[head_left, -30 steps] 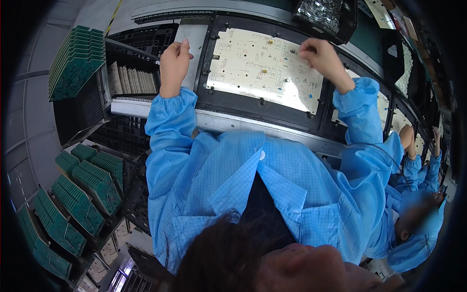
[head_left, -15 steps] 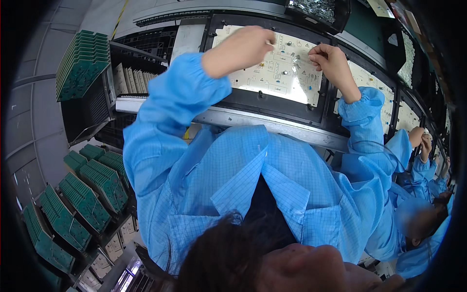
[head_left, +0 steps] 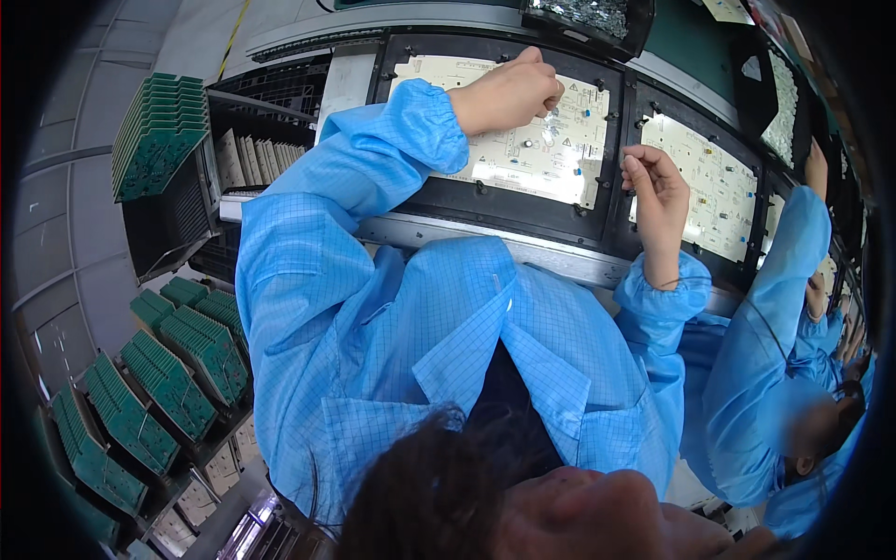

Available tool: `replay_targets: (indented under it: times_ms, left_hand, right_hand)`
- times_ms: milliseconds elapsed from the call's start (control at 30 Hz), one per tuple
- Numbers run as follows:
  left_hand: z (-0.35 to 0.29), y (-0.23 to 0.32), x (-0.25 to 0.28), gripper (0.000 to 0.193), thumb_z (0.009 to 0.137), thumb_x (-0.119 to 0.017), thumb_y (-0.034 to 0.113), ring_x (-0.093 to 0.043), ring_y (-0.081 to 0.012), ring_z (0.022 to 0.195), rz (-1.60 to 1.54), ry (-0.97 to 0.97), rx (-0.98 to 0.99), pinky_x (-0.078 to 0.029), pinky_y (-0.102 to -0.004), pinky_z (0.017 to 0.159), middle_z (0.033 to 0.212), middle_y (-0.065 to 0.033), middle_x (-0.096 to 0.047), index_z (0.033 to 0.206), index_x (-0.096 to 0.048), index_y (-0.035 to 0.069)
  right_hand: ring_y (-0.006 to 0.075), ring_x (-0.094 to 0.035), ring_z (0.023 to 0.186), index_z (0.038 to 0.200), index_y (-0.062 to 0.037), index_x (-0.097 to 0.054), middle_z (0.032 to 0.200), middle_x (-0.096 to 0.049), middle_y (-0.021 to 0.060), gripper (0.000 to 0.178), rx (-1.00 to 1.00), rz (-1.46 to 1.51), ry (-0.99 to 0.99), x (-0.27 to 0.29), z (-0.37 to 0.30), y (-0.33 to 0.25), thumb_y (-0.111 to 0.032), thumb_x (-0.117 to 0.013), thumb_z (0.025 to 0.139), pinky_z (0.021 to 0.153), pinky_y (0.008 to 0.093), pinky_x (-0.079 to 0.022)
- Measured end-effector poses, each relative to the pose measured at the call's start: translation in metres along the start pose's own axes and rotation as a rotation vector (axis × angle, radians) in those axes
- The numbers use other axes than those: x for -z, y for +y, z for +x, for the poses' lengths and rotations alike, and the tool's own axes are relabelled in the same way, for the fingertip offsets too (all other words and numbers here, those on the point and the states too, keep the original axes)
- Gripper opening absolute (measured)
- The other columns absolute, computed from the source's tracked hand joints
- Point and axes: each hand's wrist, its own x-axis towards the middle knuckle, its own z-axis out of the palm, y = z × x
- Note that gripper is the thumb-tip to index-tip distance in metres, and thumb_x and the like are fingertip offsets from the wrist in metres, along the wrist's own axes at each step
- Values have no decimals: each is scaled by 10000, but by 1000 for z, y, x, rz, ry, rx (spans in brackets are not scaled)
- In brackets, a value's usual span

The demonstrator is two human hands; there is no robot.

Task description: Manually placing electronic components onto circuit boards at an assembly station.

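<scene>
Two bare hands w/ blue sleeves (head_left: 369,168) work at a bench line. L hand (head_left: 513,93) is over the upper middle of a cream circuit board (head_left: 555,159), fingers curled, tips pointing R & close to the board's surface; can't tell if they're pinched on a part. Board lies flat in a black frame (head_left: 523,217), printed side up, w/ a few small comps on it, partly hidden by L hand & cuff. R hand (head_left: 663,191) is up btwn that board & a 2nd cream board (head_left: 714,177) in the next frame, thumb & index drawn close; can't tell if tips meet or hold anything. Bin of shiny small parts (head_left: 593,14) sits beyond the frames, top edge. Far L: stacked green boards (head_left: 163,135), upright cream boards (head_left: 261,161) beside them, more green boards (head_left: 154,392) lower L. Co-worker's sleeve (head_left: 770,280) is at R.
</scene>
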Motion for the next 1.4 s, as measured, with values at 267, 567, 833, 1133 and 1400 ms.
replay_targets:
  times_ms: [267,567,833,1133,1400]
  left_hand:
    - [56,7,-6,149,745,-692,117,-678,-223,684,-275,54,377,-530,-331,642,767,-123,-704,847,-710,10]
    - [74,8,-21,270,746,-689,105,-690,-248,698,-209,33,452,-546,-335,684,847,-161,-718,999,-731,19]
    - [76,23,-18,167,666,-630,71,-696,-343,686,-132,186,440,-543,-388,686,705,-258,-662,745,-722,-43]
    - [79,9,-35,140,707,-639,61,-697,-333,713,-40,187,411,-540,-383,662,733,-243,-672,783,-713,-29]
    - [72,25,-15,233,769,-695,112,-691,-291,741,-165,-17,426,-544,-371,706,869,-175,-709,978,-717,13]
  right_hand:
    - [62,-559,764,1084,10,-659,901,-652,24,154,65,154,197,-6,-3,31,-39,-622,942,693,193,-460]
    - [60,-556,771,1070,7,-667,885,-652,20,144,84,140,266,-2,-11,28,-44,-625,943,693,188,-450]
    - [62,-551,779,1081,9,-665,887,-650,17,154,92,136,267,-3,-15,26,-45,-626,942,701,188,-445]
    - [67,-559,770,1092,25,-664,900,-660,29,169,106,89,306,-10,-11,21,-27,-627,935,699,187,-457]
    - [74,-568,751,1077,36,-685,898,-675,39,170,49,51,315,1,-3,32,-31,-629,931,692,197,-470]
